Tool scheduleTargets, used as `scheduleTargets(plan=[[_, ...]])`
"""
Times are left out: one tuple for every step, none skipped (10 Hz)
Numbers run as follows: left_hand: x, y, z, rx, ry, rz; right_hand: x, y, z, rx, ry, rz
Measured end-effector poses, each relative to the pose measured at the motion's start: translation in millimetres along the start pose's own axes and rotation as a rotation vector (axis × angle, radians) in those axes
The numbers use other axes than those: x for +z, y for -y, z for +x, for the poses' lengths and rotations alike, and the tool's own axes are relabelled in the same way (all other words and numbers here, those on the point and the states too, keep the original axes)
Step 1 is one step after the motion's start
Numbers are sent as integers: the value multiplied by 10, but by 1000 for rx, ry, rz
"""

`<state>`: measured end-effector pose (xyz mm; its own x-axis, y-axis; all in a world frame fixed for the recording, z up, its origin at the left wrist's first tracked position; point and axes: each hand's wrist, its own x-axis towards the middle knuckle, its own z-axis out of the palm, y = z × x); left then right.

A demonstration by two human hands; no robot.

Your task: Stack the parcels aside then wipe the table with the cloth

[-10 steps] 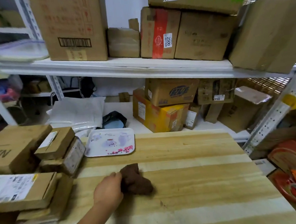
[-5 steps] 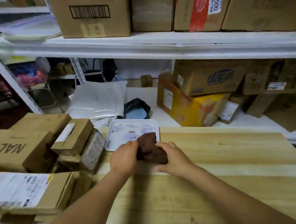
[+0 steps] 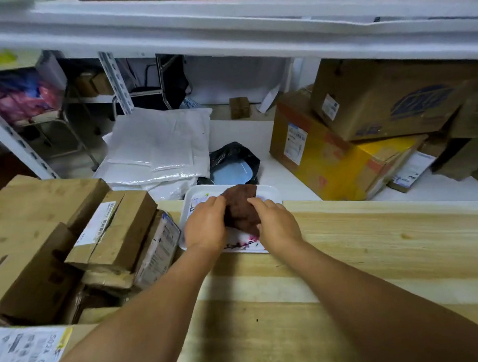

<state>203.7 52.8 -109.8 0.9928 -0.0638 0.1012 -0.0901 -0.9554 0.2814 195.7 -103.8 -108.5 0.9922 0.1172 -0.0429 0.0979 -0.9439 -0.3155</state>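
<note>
The cloth [image 3: 240, 209], a dark brown, nubby rag bunched into a rough lump, sits over the tray [image 3: 271, 191], a white rounded-corner tray printed with pink blossom at its near edge. The left hand [image 3: 205, 228] grips the cloth's left side with curled fingers, and the right hand [image 3: 277, 224] pinches its right side, so the rag is held between them; whether it rests on the tray or is lifted just off it cannot be told. The tray lies at the far edge of the table [image 3: 374, 245], whose top is pale, striped wood planks with a smooth grain. Left of the tray the parcels [image 3: 116, 231] are heaped together: brown cardboard boxes, taped, some with white printed labels, one leaning against another rather than squarely piled. Judging by this, the stacking looks done, if untidily, and the wiping seems finished or nearly so, with the cloth apparently being put down on the tray. Behind the tray lie white plastic mailers [image 3: 158, 146] and a black bag [image 3: 233, 164].
</note>
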Motion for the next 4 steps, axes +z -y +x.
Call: scheduleTargets(plan=[[154,106,38,2,85,66,162,-9,98,11,31,-31],[278,157,7,9,144,43,291,-25,135,6,64,-35],[233,129,-17,13,163,39,258,-37,107,15,47,-7],[152,94,-35,29,116,38,175,-80,85,44,-12,99]])
